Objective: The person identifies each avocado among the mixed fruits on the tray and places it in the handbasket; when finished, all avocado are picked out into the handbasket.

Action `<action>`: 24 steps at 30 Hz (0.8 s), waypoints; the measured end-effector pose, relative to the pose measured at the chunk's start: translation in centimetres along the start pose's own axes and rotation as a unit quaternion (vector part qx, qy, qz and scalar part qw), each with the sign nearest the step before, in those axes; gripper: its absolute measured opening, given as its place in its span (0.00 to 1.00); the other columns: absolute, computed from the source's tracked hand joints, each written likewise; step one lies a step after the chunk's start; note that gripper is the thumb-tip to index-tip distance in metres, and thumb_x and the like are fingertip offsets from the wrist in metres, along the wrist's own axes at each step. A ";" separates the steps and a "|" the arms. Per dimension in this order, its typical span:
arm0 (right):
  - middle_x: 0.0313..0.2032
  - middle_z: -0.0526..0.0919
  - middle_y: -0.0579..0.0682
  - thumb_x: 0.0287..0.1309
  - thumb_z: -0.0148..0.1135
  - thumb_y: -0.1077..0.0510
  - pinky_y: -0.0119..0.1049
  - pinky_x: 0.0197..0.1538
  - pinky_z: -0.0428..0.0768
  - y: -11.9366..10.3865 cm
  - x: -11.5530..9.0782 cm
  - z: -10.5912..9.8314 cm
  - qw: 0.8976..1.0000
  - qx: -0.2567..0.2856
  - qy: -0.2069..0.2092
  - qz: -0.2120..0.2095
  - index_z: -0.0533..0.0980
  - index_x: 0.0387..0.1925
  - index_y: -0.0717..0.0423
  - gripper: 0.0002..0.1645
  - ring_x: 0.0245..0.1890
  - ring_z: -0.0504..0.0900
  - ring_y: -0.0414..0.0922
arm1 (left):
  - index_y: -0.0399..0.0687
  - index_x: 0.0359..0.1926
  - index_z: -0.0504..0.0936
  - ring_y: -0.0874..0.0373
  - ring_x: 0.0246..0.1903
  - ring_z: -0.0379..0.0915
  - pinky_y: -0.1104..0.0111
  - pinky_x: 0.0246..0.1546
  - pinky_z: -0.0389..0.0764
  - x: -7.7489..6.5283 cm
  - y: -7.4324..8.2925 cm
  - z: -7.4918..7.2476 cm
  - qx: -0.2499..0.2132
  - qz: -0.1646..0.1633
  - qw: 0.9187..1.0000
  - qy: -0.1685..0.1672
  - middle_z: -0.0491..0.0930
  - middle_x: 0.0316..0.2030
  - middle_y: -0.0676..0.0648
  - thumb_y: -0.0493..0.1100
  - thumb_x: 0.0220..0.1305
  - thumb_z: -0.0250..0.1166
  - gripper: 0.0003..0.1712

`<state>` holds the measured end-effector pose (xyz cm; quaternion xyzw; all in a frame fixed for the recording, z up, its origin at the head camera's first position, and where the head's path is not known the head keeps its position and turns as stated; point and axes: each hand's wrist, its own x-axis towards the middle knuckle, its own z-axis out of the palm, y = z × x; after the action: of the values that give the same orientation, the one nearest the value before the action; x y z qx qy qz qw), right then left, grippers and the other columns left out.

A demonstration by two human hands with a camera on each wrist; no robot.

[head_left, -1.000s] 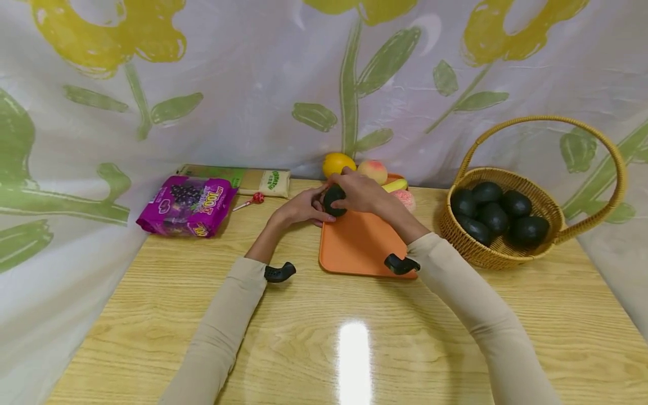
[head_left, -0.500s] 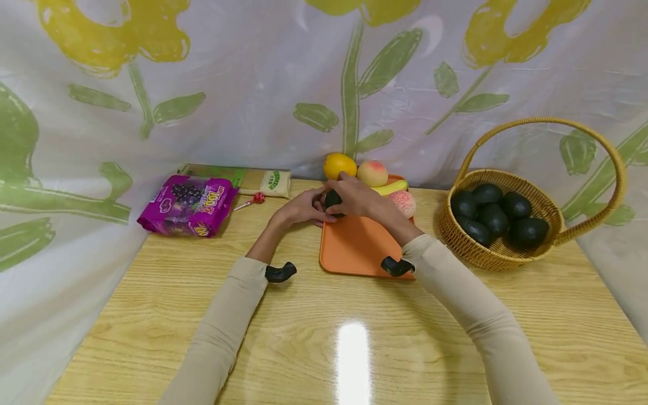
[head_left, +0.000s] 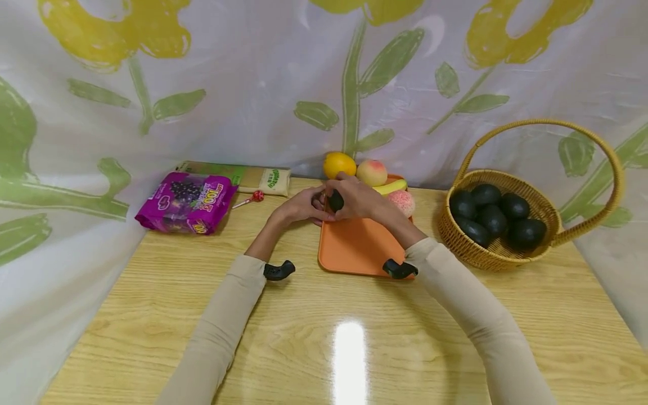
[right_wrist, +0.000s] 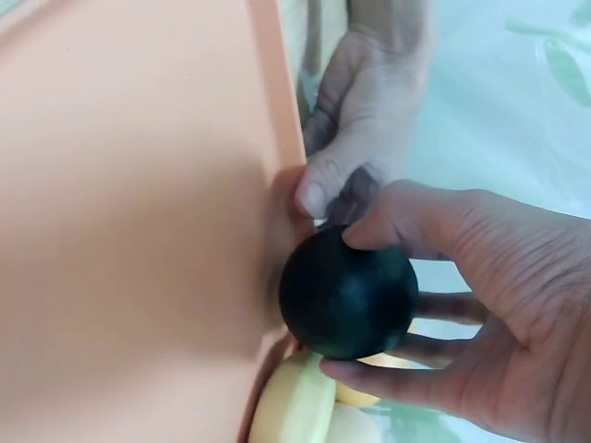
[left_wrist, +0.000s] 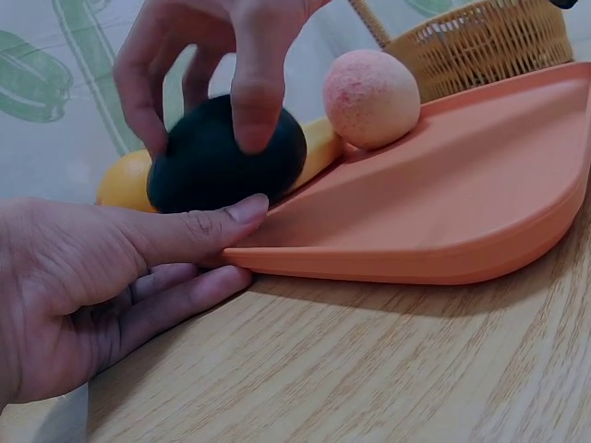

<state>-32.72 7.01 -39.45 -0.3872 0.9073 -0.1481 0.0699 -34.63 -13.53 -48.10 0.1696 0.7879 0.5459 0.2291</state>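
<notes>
An orange tray (head_left: pixel 354 247) lies on the table. My left hand (left_wrist: pixel 120 268) grips its left edge, with the thumb on the rim and the fingers below. My right hand (head_left: pixel 354 197) holds a dark green avocado (right_wrist: pixel 349 291) between thumb and fingers, at the tray's left rim near the far corner. In the left wrist view the avocado (left_wrist: pixel 222 157) appears just above or on the tray; contact with it cannot be made out. Along the tray's far side are an orange-yellow fruit (head_left: pixel 339 165), a peach (head_left: pixel 372 172), a banana (head_left: pixel 392 187) and a pink speckled ball-shaped fruit (head_left: pixel 402 202).
A wicker basket (head_left: pixel 471 253) with a tall handle stands to the right, holding several avocados (head_left: pixel 492 219). At the left lie a purple grape-print bag (head_left: pixel 187 202), a red lollipop (head_left: pixel 257 196) and a flat tan-green packet (head_left: pixel 253 179). A flower-print curtain (head_left: pixel 243 84) hangs behind the table.
My right hand has shifted slightly down and left with the avocado, and its fingers now cover more of it in the head view. My left hand stays at the tray edge.
</notes>
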 end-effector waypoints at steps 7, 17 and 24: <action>0.66 0.68 0.66 0.49 0.76 0.67 0.53 0.61 0.82 0.1 -1.4 -1.7 0.999 0.025 0.038 -0.011 0.73 0.71 0.62 0.45 0.61 0.73 0.63 | 0.58 0.85 0.45 0.57 0.31 0.80 0.64 0.39 0.92 -0.2 0.1 0.0 -0.014 -0.014 1.000 0.002 0.73 0.41 0.44 0.39 0.63 0.76 0.61; 0.66 0.63 0.66 0.49 0.77 0.65 0.57 0.58 0.80 0.5 -4.6 -3.8 0.995 0.042 0.091 0.003 0.72 0.73 0.55 0.47 0.63 0.66 0.64 | 0.57 0.85 0.42 0.56 0.35 0.82 0.62 0.41 0.92 -0.1 0.4 0.2 -0.019 -0.013 1.000 0.000 0.68 0.46 0.45 0.41 0.62 0.77 0.64; 0.73 0.66 0.66 0.52 0.74 0.66 0.59 0.60 0.82 0.8 -7.2 -5.4 0.995 0.066 0.075 0.013 0.70 0.74 0.53 0.46 0.64 0.73 0.63 | 0.55 0.85 0.42 0.59 0.34 0.79 0.64 0.39 0.92 0.1 0.2 0.3 -0.027 -0.010 1.000 0.003 0.64 0.45 0.47 0.38 0.63 0.76 0.63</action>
<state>-29.59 13.91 -34.53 -0.3572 0.9033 -0.2358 0.0288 -34.55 -13.18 -48.01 0.1544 0.7751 0.5652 0.2367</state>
